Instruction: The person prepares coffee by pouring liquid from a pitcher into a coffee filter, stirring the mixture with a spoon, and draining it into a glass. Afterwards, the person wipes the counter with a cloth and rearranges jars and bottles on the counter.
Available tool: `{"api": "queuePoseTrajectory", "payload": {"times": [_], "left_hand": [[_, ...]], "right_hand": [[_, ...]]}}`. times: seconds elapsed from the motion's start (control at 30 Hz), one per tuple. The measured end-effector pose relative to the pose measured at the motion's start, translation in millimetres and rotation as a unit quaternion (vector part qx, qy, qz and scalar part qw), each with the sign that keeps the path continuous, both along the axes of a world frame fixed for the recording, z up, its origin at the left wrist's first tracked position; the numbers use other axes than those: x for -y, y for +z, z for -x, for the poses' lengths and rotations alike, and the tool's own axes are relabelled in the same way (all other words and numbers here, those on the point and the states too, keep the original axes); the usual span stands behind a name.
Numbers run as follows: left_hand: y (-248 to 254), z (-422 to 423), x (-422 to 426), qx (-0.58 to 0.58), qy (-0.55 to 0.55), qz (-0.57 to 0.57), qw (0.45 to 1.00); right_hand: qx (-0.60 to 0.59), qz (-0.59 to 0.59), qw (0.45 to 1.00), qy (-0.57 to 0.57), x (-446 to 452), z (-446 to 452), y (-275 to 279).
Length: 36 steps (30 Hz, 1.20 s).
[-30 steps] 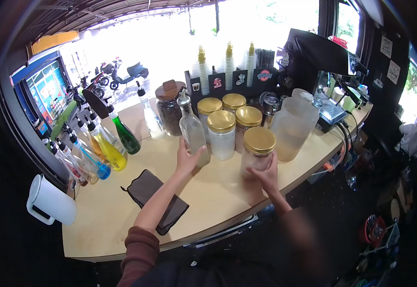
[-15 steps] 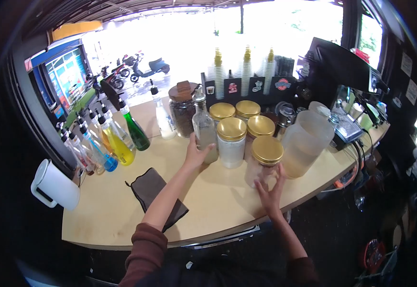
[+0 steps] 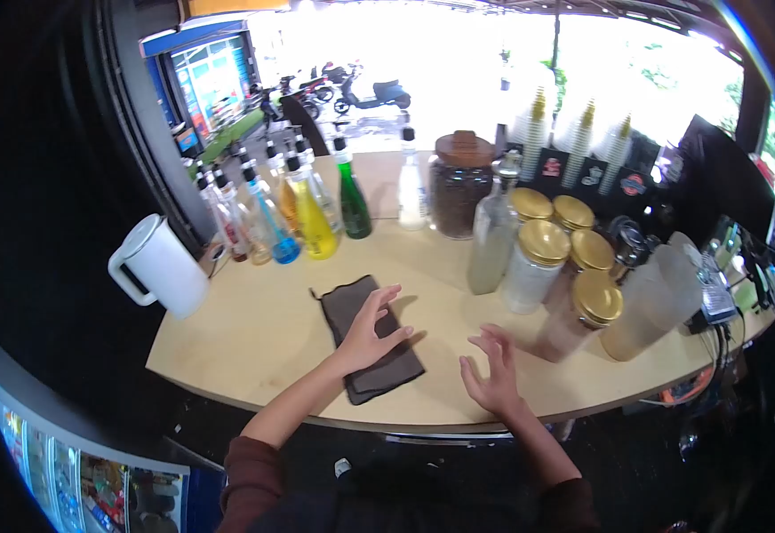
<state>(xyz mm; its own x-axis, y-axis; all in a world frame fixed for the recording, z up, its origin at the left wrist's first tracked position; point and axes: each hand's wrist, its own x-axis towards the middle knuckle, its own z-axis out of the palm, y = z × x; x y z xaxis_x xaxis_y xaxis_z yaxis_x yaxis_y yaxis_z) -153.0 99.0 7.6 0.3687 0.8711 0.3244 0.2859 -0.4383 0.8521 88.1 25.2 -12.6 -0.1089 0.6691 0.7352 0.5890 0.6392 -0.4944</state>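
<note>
My left hand [image 3: 372,334], fingers apart and holding nothing, is over a folded dark grey cloth [image 3: 398,368] on the wooden counter. To the right, my right hand [image 3: 492,373] hovers above the counter with spread fingers, also holding nothing. Nearest to it stands a gold-lidded jar [image 3: 578,322] with reddish-brown contents. Behind that are a gold-lidded jar of white contents [image 3: 534,268] and several similar jars. A clear glass bottle [image 3: 492,238] with a metal stopper stands left of these jars.
A white electric kettle [image 3: 167,266] sits at the counter's left end. Several coloured syrup bottles [image 3: 318,229] line the back left. A wooden-lidded jar [image 3: 460,195] stands at the back, and a frosted pitcher [image 3: 659,306] on the right. The counter's front edge [image 3: 459,427] curves below my hands.
My left hand has let go of the glass bottle and moved left over the cloth. My right hand has come off the front jar and moved left. The view has turned left.
</note>
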Motion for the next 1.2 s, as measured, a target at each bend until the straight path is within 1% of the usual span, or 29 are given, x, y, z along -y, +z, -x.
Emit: {"api": "queuePoseTrajectory", "payload": {"times": [0.03, 0.13, 0.17, 0.23, 0.27, 0.3, 0.37, 0.4, 0.43, 0.5, 0.53, 0.57, 0.6, 0.63, 0.67, 0.73, 0.77, 0.83, 0.87, 0.93, 0.97, 1.07, 1.1, 1.17, 1.2], "left_hand": [[5.1, 15.9, 6.3, -0.002, 0.012, 0.0, 1.0], [15.0, 64.6, 19.1, 0.001, 0.043, -0.02, 0.999], [17.6, 80.9, 21.4, -0.001, 0.051, -0.021, 0.998], [22.0, 113.9, 23.9, -0.014, 0.055, -0.048, 0.997], [22.9, 132.0, 23.1, -0.035, 0.066, -0.061, 0.995], [23.1, 152.2, 20.9, -0.041, 0.066, -0.065, 0.995], [15.3, 194.3, 14.5, -0.021, 0.093, -0.057, 0.994], [11.3, 214.8, 11.8, -0.011, 0.107, -0.068, 0.992], [9.8, 233.1, 6.3, -0.008, 0.103, -0.068, 0.992], [7.0, 264.8, -5.6, 0.031, 0.152, -0.037, 0.987], [4.5, 276.3, -16.5, 0.072, 0.16, -0.024, 0.984], [3.9, 284.7, -29.6, 0.079, 0.155, -0.022, 0.985], [5.7, 289.6, -42.5, 0.109, 0.175, -0.039, 0.978], [7.4, 292.4, -56.4, 0.139, 0.196, -0.057, 0.969], [3.1, 295.7, -78.5, 0.147, 0.192, -0.054, 0.969], [-11.1, 304.7, -128.9, 0.234, 0.258, -0.142, 0.927], [-8.4, 310.7, -145.5, 0.239, 0.256, -0.144, 0.926], [2.7, 322.2, -169.3, 0.22, 0.341, -0.228, 0.885], [9.5, 326.1, -176.4, 0.227, 0.34, -0.234, 0.882], [21.3, 332.7, -184.6, 0.117, 0.374, -0.314, 0.865], [25.1, 331.9, -188.9, 0.116, 0.372, -0.316, 0.865], [33.5, 324.4, -202.5, 0.046, 0.401, -0.328, 0.854], [33.3, 325.0, -208.5, 0.046, 0.398, -0.329, 0.855], [34.0, 330.2, -218.7, 0.005, 0.377, -0.272, 0.885], [36.8, 330.1, -218.2, 0.007, 0.377, -0.275, 0.884]], "right_hand": [[-0.002, 0.0, 1.0, 0.012, -7.6, 16.7, 5.0], [0.118, 0.069, 0.986, 0.093, -28.0, 76.6, 20.5], [0.117, 0.068, 0.986, 0.101, -35.3, 100.0, 20.9], [0.191, 0.097, 0.97, 0.118, -53.0, 148.7, 9.3], [0.231, 0.153, 0.953, 0.124, -64.7, 168.6, -8.9], [0.297, 0.174, 0.934, 0.098, -80.8, 183.0, -37.0], [0.353, 0.188, 0.915, 0.05, -96.9, 197.9, -34.4], [0.353, 0.192, 0.915, 0.045, -112.7, 196.0, -38.0], [0.346, 0.211, 0.914, 0.014, -127.9, 194.3, -39.4], [0.307, 0.251, 0.915, -0.077, -142.3, 194.5, -33.2], [0.307, 0.252, 0.912, -0.096, -141.9, 198.4, -34.9], [0.311, 0.252, 0.909, -0.117, -141.9, 200.4, -35.3], [0.317, 0.255, 0.905, -0.124, -138.0, 204.7, -34.0], [0.33, 0.251, 0.903, -0.112, -131.5, 210.4, -33.1], [0.342, 0.246, 0.901, -0.099, -126.0, 217.4, -31.9], [0.358, 0.207, 0.91, -0.032, -112.1, 238.8, -33.9], [0.365, 0.189, 0.912, 0.001, -105.1, 252.0, -29.9], [0.379, 0.185, 0.904, 0.065, -104.0, 275.2, -24.1], [0.382, 0.182, 0.902, 0.086, -105.3, 283.7, -19.1], [0.385, 0.167, 0.902, 0.099, -110.3, 293.2, -15.3], [0.382, 0.168, 0.903, 0.105, -110.6, 295.2, -15.0], [0.38, 0.159, 0.905, 0.105, -112.5, 293.5, -18.4], [0.378, 0.159, 0.906, 0.103, -112.4, 292.8, -20.4], [0.364, 0.122, 0.918, 0.102, -113.7, 293.5, -23.6], [0.365, 0.119, 0.918, 0.102, -118.1, 293.7, -23.4]]}}
